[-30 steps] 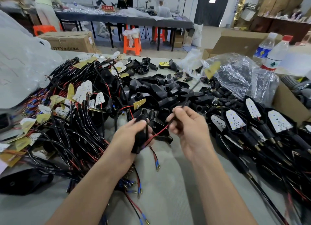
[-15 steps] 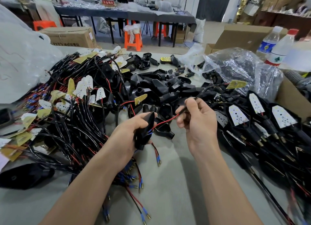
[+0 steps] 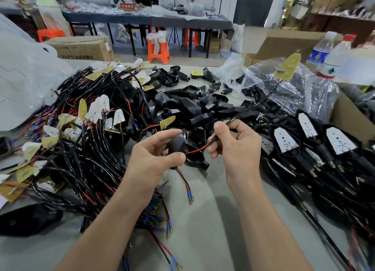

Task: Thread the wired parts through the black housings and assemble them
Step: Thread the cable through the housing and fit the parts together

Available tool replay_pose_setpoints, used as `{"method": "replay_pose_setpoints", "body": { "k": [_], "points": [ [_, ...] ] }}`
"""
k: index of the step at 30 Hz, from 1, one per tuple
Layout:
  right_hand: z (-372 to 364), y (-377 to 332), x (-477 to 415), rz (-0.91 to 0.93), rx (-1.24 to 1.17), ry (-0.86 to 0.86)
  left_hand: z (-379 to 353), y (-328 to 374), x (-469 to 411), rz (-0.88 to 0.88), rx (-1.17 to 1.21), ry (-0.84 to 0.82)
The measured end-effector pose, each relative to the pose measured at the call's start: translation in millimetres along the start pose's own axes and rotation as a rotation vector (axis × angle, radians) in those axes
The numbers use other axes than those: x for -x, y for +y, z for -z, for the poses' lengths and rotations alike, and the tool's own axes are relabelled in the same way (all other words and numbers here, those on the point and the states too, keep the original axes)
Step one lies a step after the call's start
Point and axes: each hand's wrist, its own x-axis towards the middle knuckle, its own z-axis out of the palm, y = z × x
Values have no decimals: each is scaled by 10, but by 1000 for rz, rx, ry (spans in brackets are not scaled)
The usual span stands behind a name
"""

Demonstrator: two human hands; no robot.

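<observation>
A tangled pile of wired parts (image 3: 81, 149) fills nine o'clock, and loose black housings (image 3: 194, 106) heap at twelve. At centre, the left hand (image 3: 150, 159) curls round one housing (image 3: 178, 143). The right hand (image 3: 235, 147) pinches its wire (image 3: 195, 150), which runs to a yellow board (image 3: 288, 66) at one o'clock.

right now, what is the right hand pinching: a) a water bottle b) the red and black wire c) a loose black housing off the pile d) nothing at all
B: the right hand pinches the red and black wire that runs out of the black housing gripped by the left hand.
</observation>
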Motion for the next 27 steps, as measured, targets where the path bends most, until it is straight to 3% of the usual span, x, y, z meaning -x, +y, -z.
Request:
{"method": "replay_pose_setpoints", "body": {
  "k": [7, 11, 20, 27],
  "points": [
    [-54, 63, 15, 50, 21, -15, -69, -2, 98, -336, -423, 26],
    [-52, 70, 11, 48, -1, 45, -90, -16, 148, -513, -534, 86],
    [-70, 62, 20, 81, 77, 93, -50, 10, 105, -392, -412, 140],
    [-123, 24, 74, 39, 7, -7, -75, -5, 155, -458, -519, 113]
  ]
}}
